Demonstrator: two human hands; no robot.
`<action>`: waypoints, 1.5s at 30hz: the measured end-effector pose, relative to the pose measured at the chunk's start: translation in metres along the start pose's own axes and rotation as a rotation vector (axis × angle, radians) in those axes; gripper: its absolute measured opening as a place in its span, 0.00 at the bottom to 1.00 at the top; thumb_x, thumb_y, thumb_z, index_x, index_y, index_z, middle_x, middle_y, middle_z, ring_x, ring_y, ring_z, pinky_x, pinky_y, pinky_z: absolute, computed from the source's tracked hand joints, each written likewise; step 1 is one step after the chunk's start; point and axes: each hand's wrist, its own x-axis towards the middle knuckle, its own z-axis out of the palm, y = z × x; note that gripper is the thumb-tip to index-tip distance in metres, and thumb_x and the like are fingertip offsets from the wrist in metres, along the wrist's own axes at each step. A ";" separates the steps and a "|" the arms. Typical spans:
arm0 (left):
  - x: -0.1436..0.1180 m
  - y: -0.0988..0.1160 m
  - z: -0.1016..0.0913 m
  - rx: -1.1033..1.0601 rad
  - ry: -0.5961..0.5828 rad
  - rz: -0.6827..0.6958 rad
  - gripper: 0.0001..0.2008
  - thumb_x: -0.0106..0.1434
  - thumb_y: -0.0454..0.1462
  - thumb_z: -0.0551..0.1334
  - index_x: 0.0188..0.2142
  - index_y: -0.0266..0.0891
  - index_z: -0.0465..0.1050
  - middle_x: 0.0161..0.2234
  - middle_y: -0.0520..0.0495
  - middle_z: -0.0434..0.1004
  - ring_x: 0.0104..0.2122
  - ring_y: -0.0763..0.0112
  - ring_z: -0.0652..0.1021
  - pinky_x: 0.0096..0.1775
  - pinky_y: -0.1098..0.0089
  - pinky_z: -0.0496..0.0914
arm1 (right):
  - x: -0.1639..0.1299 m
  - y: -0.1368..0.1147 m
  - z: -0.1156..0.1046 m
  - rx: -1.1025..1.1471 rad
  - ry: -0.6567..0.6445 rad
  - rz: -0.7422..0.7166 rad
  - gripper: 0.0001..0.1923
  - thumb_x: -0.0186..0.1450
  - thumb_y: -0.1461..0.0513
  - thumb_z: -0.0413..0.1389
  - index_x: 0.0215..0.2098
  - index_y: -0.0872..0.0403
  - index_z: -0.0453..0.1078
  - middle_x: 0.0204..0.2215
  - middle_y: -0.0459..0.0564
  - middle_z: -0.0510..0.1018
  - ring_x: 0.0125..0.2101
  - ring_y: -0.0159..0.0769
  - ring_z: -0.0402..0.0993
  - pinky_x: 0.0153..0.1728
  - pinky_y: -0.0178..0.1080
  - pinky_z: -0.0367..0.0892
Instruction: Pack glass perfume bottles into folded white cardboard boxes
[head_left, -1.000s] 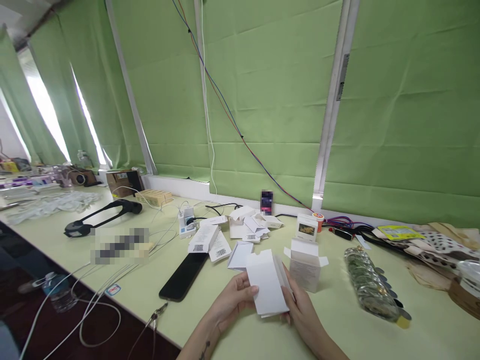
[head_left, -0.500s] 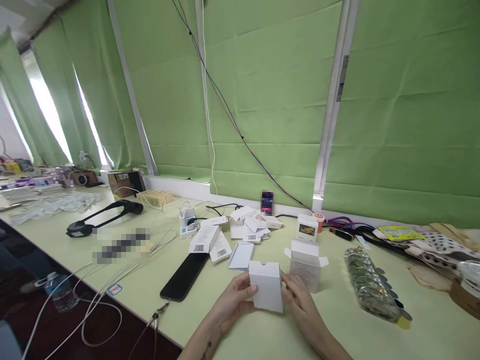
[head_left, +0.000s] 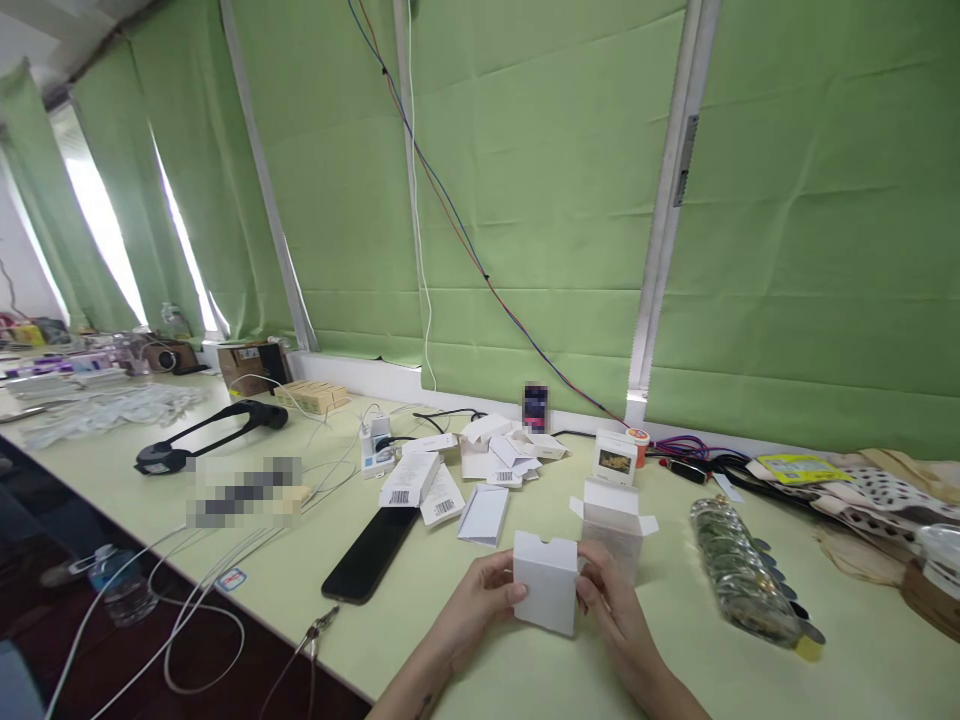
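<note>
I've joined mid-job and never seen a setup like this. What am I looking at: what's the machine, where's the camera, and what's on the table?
There is no machine: these are a person's bare hands, filmed by one camera worn on the head, looking forward and down. The left hand and right hand hold a small white carton between them, one at each side. Just beyond the right hand, an open-topped white box stands on the pale table, its flaps spread. Barcoded cartons lie further left, beside a black smartphone. Further right is a row of clear-wrapped round items; I can't tell what they are.
</note>
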 end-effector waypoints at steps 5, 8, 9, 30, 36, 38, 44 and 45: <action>0.000 0.002 0.003 0.012 -0.011 0.009 0.26 0.53 0.44 0.69 0.50 0.37 0.73 0.42 0.39 0.77 0.41 0.58 0.76 0.43 0.62 0.70 | 0.004 -0.008 -0.006 -0.060 -0.071 -0.071 0.14 0.70 0.57 0.42 0.45 0.49 0.67 0.40 0.53 0.70 0.33 0.37 0.68 0.26 0.35 0.65; 0.001 0.003 0.005 0.047 -0.005 0.037 0.27 0.53 0.45 0.68 0.51 0.38 0.72 0.42 0.39 0.77 0.41 0.56 0.75 0.42 0.62 0.69 | 0.005 -0.010 -0.012 -0.131 -0.117 -0.147 0.13 0.70 0.58 0.42 0.44 0.49 0.67 0.40 0.53 0.70 0.36 0.38 0.69 0.32 0.37 0.67; 0.001 0.003 0.006 0.068 -0.004 0.052 0.27 0.53 0.45 0.68 0.51 0.38 0.73 0.43 0.39 0.77 0.41 0.56 0.75 0.42 0.62 0.69 | 0.006 -0.010 -0.014 -0.158 -0.129 -0.173 0.12 0.69 0.59 0.43 0.43 0.49 0.68 0.40 0.52 0.70 0.38 0.39 0.70 0.34 0.38 0.67; 0.105 -0.012 0.046 0.196 0.238 0.513 0.19 0.59 0.45 0.62 0.48 0.42 0.62 0.49 0.43 0.69 0.52 0.61 0.69 0.54 0.63 0.61 | 0.036 -0.038 -0.074 -0.170 0.699 -0.079 0.12 0.67 0.55 0.48 0.42 0.53 0.67 0.35 0.50 0.70 0.24 0.31 0.59 0.26 0.36 0.59; 0.098 -0.020 0.047 0.368 0.042 0.373 0.16 0.53 0.30 0.62 0.42 0.41 0.66 0.42 0.47 0.72 0.40 0.65 0.73 0.45 0.65 0.67 | 0.043 -0.035 -0.083 -0.233 0.668 0.030 0.21 0.65 0.50 0.49 0.47 0.55 0.68 0.29 0.47 0.67 0.25 0.32 0.59 0.27 0.37 0.59; 0.095 -0.019 0.046 0.366 0.031 0.363 0.17 0.51 0.29 0.62 0.41 0.41 0.66 0.42 0.48 0.72 0.40 0.65 0.73 0.43 0.67 0.68 | 0.042 -0.034 -0.082 -0.250 0.611 0.020 0.20 0.66 0.50 0.49 0.46 0.54 0.69 0.31 0.48 0.68 0.25 0.32 0.59 0.27 0.36 0.59; 0.093 -0.022 0.045 0.369 0.098 0.373 0.17 0.49 0.28 0.63 0.39 0.41 0.66 0.40 0.49 0.71 0.36 0.69 0.72 0.41 0.69 0.69 | 0.040 -0.025 -0.089 -0.228 0.554 0.034 0.20 0.66 0.50 0.48 0.47 0.55 0.68 0.42 0.54 0.72 0.33 0.36 0.67 0.31 0.36 0.64; 0.093 -0.023 0.045 0.376 0.107 0.382 0.16 0.50 0.28 0.63 0.39 0.41 0.66 0.40 0.49 0.71 0.37 0.69 0.72 0.41 0.68 0.69 | 0.040 -0.024 -0.091 -0.238 0.544 0.033 0.20 0.66 0.50 0.48 0.47 0.55 0.68 0.43 0.56 0.72 0.38 0.39 0.68 0.35 0.38 0.65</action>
